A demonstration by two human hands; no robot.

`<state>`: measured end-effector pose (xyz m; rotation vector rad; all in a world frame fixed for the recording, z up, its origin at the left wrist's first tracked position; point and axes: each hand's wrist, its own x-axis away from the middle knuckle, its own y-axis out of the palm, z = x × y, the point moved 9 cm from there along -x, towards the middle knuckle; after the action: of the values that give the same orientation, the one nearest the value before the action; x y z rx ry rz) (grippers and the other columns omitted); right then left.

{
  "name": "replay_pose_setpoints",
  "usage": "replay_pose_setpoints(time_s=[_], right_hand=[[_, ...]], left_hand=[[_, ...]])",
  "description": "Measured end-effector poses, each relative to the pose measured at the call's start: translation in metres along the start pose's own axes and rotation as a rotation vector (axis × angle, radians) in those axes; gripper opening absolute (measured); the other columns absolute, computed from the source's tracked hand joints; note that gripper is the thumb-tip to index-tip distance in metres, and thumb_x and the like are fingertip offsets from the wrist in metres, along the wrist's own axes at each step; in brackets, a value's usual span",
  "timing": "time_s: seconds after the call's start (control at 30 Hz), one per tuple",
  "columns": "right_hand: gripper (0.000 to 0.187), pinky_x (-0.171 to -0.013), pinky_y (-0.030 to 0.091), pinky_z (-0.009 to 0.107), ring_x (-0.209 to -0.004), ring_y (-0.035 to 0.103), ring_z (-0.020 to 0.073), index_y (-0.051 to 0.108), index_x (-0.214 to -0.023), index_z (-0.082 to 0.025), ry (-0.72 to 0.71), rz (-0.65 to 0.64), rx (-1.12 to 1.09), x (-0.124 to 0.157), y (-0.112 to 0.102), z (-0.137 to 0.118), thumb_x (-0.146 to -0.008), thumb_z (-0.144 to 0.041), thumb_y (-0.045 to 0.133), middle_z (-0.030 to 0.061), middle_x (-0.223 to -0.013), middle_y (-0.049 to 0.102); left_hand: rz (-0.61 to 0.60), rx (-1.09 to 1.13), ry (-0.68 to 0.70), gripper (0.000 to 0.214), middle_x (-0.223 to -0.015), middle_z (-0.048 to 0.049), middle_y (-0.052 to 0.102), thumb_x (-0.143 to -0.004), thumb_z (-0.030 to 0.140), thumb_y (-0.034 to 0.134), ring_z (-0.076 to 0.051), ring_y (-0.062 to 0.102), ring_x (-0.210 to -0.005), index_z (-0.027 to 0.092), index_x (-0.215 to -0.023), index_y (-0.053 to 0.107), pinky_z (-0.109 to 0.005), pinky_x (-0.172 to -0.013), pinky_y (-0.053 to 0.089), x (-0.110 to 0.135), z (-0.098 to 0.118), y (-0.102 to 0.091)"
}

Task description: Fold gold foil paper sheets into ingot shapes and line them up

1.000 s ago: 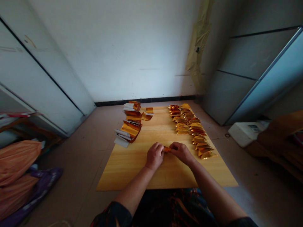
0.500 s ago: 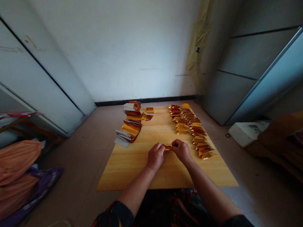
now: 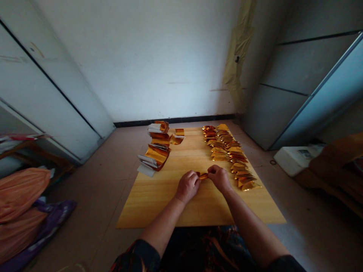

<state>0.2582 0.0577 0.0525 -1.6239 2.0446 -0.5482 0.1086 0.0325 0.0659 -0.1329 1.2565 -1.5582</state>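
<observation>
I am logging the head view from my remote station. The left hand (image 3: 188, 186) and the right hand (image 3: 219, 178) are working close together above the middle of the bench (image 3: 159, 204), and a small gold foil piece (image 3: 203, 176) is lying between them, held up off the wood. Both hands are curled and pinching the piece from opposite ends, the left gripping its left end and the right its right end. Neither hand is released. Most of the foil is showing in the gap between the hands, but the fingers are covering its ends, so I cannot make out its exact fold or how many layers it has.

To the right of the hands, a long row of folded foil pieces (image 3: 229, 155) is running away toward the wall, its nearest pieces lying just beside the right hand. To the left and farther off, two loose stacks of foil and white paper (image 3: 157, 153) are sitting near the bench's far left edge, with a few flat foil squares (image 3: 179, 132) lying just beside them. The stacked layers are overlapping, so I cannot count them.

Both forearms are entering from the bottom of the frame, and the dark patterned sleeves (image 3: 138, 255) are cut off there. The room's corners are dim and bent by the wide lens.
</observation>
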Motion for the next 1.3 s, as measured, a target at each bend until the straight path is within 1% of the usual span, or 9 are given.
replay_pose_setpoints(time_s=[0.33, 0.47, 0.57, 0.63, 0.7, 0.8, 0.9, 1.03, 1.3], right_hand=[[0.008, -0.053, 0.033, 0.021, -0.054, 0.048, 0.0120, 0.056, -0.062, -0.019, -0.127, 0.032, 0.063, -0.001, 0.000, -0.011, -0.058, -0.016, 0.050, -0.0026, -0.056, 0.053], [0.010, -0.053, 0.033, 0.022, -0.055, 0.048, 0.0121, 0.055, -0.063, -0.019, -0.218, 0.071, 0.122, -0.001, -0.003, -0.018, -0.060, -0.012, 0.049, -0.0018, -0.058, 0.053], [0.014, -0.057, 0.037, 0.022, -0.058, 0.050, 0.0127, 0.055, -0.068, -0.019, -0.339, 0.127, 0.121, 0.002, -0.007, -0.025, -0.063, -0.009, 0.047, 0.0002, -0.064, 0.055], [0.015, -0.060, 0.039, 0.022, -0.063, 0.052, 0.0135, 0.055, -0.071, -0.019, -0.435, 0.158, 0.107, 0.007, -0.010, -0.030, -0.067, -0.008, 0.046, 0.0018, -0.069, 0.057], [0.014, -0.063, 0.040, 0.023, -0.066, 0.053, 0.0141, 0.055, -0.072, -0.019, -0.508, 0.176, 0.104, 0.012, -0.011, -0.033, -0.073, -0.009, 0.045, 0.0025, -0.071, 0.057], [0.015, -0.067, 0.042, 0.024, -0.069, 0.053, 0.0144, 0.053, -0.072, -0.020, -0.571, 0.189, 0.100, 0.018, -0.012, -0.035, -0.079, -0.010, 0.044, 0.0027, -0.072, 0.056], [0.016, -0.069, 0.043, 0.025, -0.072, 0.053, 0.0150, 0.054, -0.073, -0.020, -0.604, 0.201, 0.085, 0.022, -0.015, -0.035, -0.080, -0.009, 0.044, 0.0035, -0.074, 0.057], [0.017, -0.071, 0.045, 0.026, -0.075, 0.054, 0.0157, 0.054, -0.075, -0.020, -0.597, 0.206, 0.087, 0.022, -0.016, -0.032, -0.081, -0.009, 0.043, 0.0044, -0.076, 0.058], [0.017, -0.072, 0.045, 0.027, -0.075, 0.054, 0.0156, 0.055, -0.075, -0.020, -0.582, 0.220, 0.096, 0.022, -0.013, -0.026, -0.082, -0.010, 0.043, 0.0044, -0.076, 0.058]], left_hand=[[0.009, -0.059, 0.031, 0.011, -0.092, -0.0036, 0.064, -0.084, 0.017, 0.051, -0.013, 0.061, -0.080, 0.021, -0.083, 0.062, -0.022, -0.072, 0.049, 0.004, 0.004, -0.002], [0.104, -0.001, 0.042, 0.011, -0.093, -0.0038, 0.062, -0.083, 0.016, 0.051, -0.013, 0.061, -0.083, 0.021, -0.084, 0.061, -0.022, -0.074, 0.049, 0.004, 0.006, -0.014], [0.240, 0.051, -0.088, 0.015, -0.093, -0.0046, 0.058, -0.081, 0.016, 0.053, -0.014, 0.059, -0.085, 0.021, -0.094, 0.058, -0.025, -0.076, 0.049, 0.003, -0.008, -0.027], [0.284, 0.069, -0.206, 0.021, -0.092, -0.0046, 0.057, -0.078, 0.016, 0.057, -0.015, 0.057, -0.082, 0.020, -0.099, 0.056, -0.027, -0.075, 0.049, 0.000, -0.022, -0.028], [0.255, 0.083, -0.267, 0.023, -0.089, -0.0034, 0.057, -0.074, 0.017, 0.062, -0.013, 0.055, -0.075, 0.019, -0.096, 0.056, -0.027, -0.072, 0.048, -0.004, -0.030, -0.022], [0.181, 0.107, -0.310, 0.020, -0.084, -0.0010, 0.056, -0.070, 0.014, 0.065, -0.010, 0.052, -0.065, 0.018, -0.088, 0.057, -0.025, -0.067, 0.046, -0.012, -0.033, -0.008], [0.148, 0.100, -0.320, 0.013, -0.079, 0.0003, 0.054, -0.070, 0.011, 0.063, -0.011, 0.052, -0.067, 0.018, -0.079, 0.056, -0.023, -0.065, 0.044, -0.018, -0.028, 0.000], [0.145, 0.094, -0.307, 0.010, -0.077, 0.0002, 0.053, -0.072, 0.010, 0.061, -0.012, 0.052, -0.072, 0.018, -0.073, 0.055, -0.023, -0.066, 0.043, -0.022, -0.022, 0.005], [0.144, 0.111, -0.326, 0.012, -0.073, 0.0008, 0.052, -0.071, 0.008, 0.061, -0.012, 0.051, -0.070, 0.018, -0.068, 0.054, -0.023, -0.065, 0.041, -0.024, -0.028, 0.009]])
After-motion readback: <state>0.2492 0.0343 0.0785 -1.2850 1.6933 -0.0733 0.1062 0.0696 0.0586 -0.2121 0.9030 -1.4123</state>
